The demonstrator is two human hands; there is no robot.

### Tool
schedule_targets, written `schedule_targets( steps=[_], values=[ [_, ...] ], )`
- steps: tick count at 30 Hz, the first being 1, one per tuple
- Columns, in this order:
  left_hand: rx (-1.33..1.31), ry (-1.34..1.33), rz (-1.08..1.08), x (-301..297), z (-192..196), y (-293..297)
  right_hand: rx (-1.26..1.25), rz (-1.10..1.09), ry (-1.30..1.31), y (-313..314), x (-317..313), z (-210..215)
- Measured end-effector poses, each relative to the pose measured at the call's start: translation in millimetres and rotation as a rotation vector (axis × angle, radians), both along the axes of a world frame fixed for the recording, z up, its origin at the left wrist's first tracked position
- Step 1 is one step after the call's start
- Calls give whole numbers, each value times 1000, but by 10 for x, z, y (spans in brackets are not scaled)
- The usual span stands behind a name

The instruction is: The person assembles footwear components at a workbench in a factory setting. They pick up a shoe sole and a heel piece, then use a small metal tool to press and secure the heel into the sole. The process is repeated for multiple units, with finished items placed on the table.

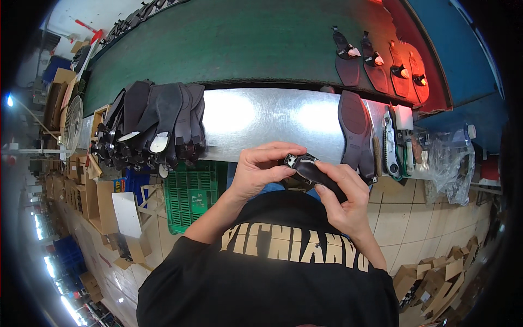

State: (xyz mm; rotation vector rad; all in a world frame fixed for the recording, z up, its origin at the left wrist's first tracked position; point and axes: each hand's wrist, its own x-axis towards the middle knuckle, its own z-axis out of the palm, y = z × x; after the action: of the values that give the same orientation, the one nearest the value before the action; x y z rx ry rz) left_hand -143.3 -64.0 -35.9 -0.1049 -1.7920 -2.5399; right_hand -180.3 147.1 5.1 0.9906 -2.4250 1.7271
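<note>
Black shoe piece [313, 172] partly hidden behind the right grip [347, 203]

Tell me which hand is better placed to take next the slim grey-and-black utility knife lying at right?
Probably the right hand: it is nearer to the utility knife than the left hand. Both hold the narrow black shoe piece, so it should first let go.

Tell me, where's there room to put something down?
The middle of the metal table is bare, between the pile of soles on the left and the soles on the right. The green surface has room left of the four shoe pieces. It's crowded at the table's right end: knife, plastic bag.
</note>
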Motion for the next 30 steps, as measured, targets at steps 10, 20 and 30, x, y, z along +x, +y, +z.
schedule_targets(
  steps=[10,20,30],
  values=[
    [-15,94,-130,-25,-37,-56,134,27,138,38,-20,119],
    [-73,63,-182,-42,-27,-113,164,38,203,35,3,98],
    [-151,88,-200,-14,50,-104,227,80,233,20,16,99]
  ],
)
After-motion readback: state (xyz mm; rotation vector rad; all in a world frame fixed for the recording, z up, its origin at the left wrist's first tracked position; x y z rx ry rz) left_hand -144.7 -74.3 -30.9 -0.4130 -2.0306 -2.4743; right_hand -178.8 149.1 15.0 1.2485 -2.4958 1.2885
